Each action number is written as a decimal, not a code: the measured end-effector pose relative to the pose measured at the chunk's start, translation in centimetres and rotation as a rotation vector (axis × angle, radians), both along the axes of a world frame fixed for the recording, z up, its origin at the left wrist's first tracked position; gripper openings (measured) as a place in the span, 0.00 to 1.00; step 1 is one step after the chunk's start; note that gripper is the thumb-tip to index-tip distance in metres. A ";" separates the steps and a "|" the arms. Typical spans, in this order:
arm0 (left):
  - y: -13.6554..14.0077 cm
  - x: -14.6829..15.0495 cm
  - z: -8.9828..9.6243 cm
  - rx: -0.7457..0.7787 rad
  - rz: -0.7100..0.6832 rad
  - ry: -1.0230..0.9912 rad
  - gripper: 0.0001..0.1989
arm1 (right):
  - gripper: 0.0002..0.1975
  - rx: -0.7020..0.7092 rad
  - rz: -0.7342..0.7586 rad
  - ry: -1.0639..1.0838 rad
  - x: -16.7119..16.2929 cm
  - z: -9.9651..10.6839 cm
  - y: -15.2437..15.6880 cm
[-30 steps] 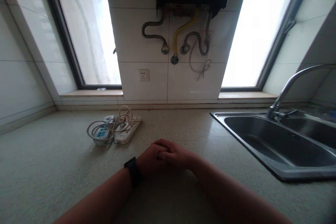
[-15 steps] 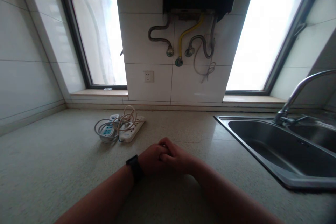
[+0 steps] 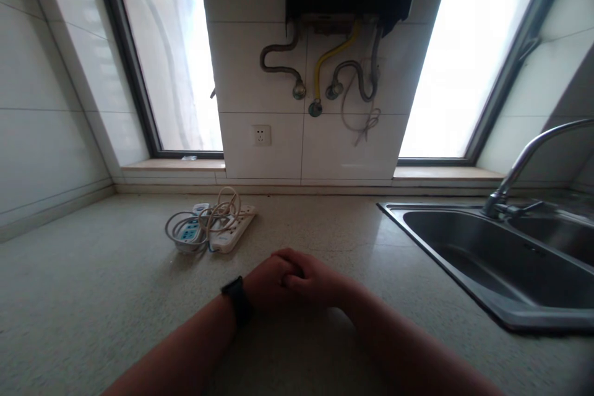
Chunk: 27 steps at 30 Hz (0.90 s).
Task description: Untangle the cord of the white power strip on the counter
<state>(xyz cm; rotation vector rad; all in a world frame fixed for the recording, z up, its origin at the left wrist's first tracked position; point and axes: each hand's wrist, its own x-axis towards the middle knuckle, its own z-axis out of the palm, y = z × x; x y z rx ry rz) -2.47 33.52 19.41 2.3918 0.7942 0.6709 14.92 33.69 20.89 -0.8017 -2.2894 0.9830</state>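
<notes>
My left hand and my right hand are clasped together over the counter, low in the middle of the view. Fingers of the right hand wrap over the left, and the right thumb lies across it. Both are closed, with no object visible between them; the undersides are hidden. A dark watch is on the left wrist. Beyond and left of the hands lie a white power strip and a second strip with blue sockets, their cables coiled loosely on top.
A steel double sink with a chrome faucet is set into the speckled counter at right. On the tiled wall are a socket, a yellow gas hose and grey hoses under a water heater. Windows flank it.
The right hand's fingers have settled flatter over the left hand. The clasp stays in nearly the same place, and the view has shifted very slightly.
</notes>
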 end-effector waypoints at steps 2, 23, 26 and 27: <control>-0.1 0.1 0.2 0.013 -0.024 0.007 0.09 | 0.27 0.024 -0.014 -0.015 0.1 0.0 0.0; -0.3 0.5 0.6 0.006 -0.037 0.020 0.11 | 0.26 0.107 -0.042 -0.128 0.4 0.5 -0.2; -0.1 0.5 0.3 0.014 -0.043 0.050 0.11 | 0.25 0.120 -0.059 -0.157 0.5 0.4 -0.3; 0.0 0.5 0.2 0.013 -0.047 0.065 0.12 | 0.24 0.126 -0.062 -0.165 0.5 0.4 -0.2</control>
